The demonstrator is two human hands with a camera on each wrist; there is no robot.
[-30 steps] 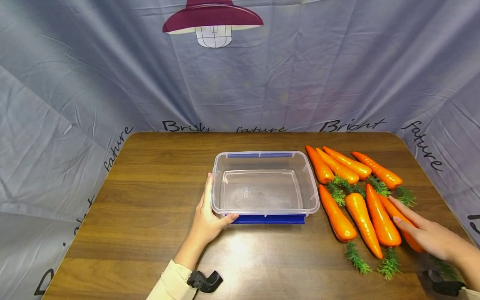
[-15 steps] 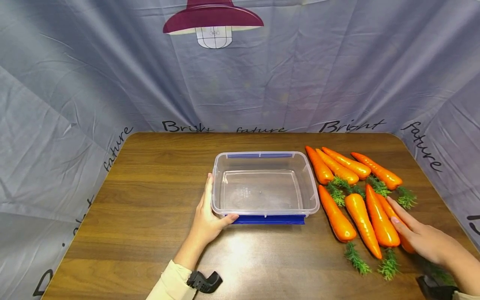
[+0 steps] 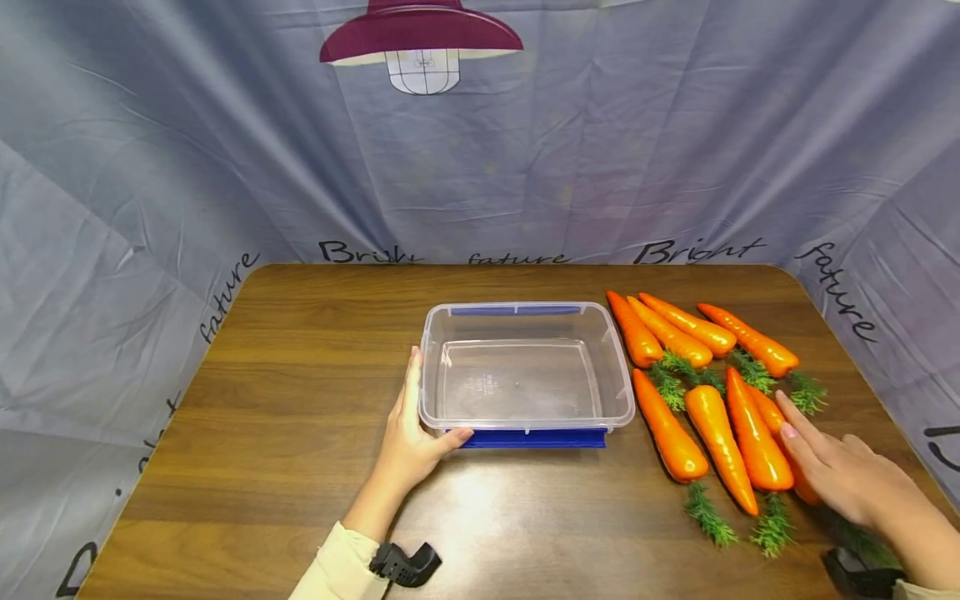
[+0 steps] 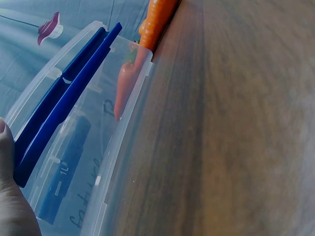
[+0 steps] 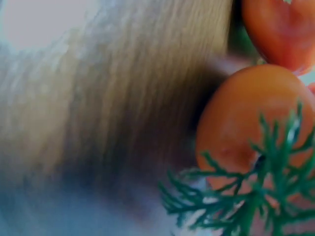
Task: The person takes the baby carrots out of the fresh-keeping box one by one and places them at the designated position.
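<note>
A clear plastic food container with blue clip flaps stands open-topped on the table. My left hand grips its near left corner, thumb at the front and fingers along the left side. In the left wrist view the thumb lies by the blue flap. My right hand holds the rightmost near carrot, thumb over its top and partly covering it. The right wrist view shows this carrot's blunt end and green leaves; the fingers are hardly visible there.
Three more near carrots lie left of the held one. Behind them lie several others with leafy tops. The wooden table meets a printed grey-blue curtain at its back and sides.
The right hand and its carrot have shifted slightly left, closer against the neighbouring carrot. The left hand and container keep their place; the head view has moved slightly.
</note>
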